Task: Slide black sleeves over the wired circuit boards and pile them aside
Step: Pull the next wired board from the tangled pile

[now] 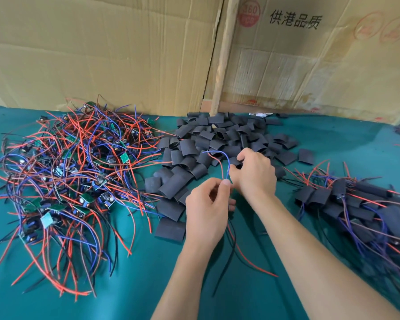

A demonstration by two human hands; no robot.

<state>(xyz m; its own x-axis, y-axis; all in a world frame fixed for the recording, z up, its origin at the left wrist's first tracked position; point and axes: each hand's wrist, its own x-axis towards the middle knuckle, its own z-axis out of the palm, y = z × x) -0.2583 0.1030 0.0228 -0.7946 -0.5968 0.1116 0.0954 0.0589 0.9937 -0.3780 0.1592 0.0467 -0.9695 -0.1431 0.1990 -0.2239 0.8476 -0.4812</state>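
Note:
My left hand [208,209] pinches the red and blue wires [226,165] of one wired circuit board; the board itself is hidden inside the hand. Its black and red leads [234,245] trail down onto the cloth. My right hand [255,174] is curled over a black sleeve [237,163] at the near edge of the loose sleeve heap [217,144], close to the raised wires. A tangled pile of bare green boards with red, blue and black wires [74,172] lies on the left. Sleeved boards [356,209] are piled on the right.
A teal cloth [129,292] covers the table. Flattened cardboard sheets [102,54] stand along the back, with a wooden stick [224,54] leaning between them. Loose wire ends [79,289] sprawl toward the near left edge.

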